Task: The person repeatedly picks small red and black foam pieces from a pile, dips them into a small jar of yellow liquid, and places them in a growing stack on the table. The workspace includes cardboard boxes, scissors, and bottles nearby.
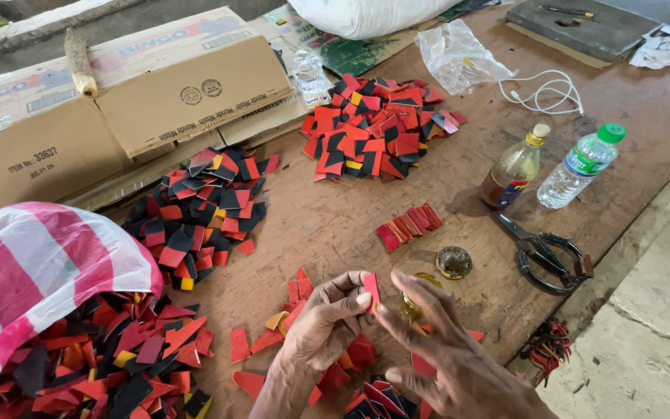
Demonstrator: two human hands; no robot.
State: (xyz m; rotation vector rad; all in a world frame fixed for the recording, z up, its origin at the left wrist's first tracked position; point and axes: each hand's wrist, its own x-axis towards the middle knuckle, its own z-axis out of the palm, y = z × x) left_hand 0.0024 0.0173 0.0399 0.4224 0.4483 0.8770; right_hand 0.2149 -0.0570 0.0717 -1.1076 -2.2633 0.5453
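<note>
Red piece (371,289): pinched between both hands, left hand (327,322) and right hand (443,345), held up for handling just beside the scissors (546,254). Sorted red-black piles (378,128) beyond the scissors, heaped for reach on the surface (327,217).

left hand (327,322) pinching, right hand (447,349) fingertips meeting
</note>
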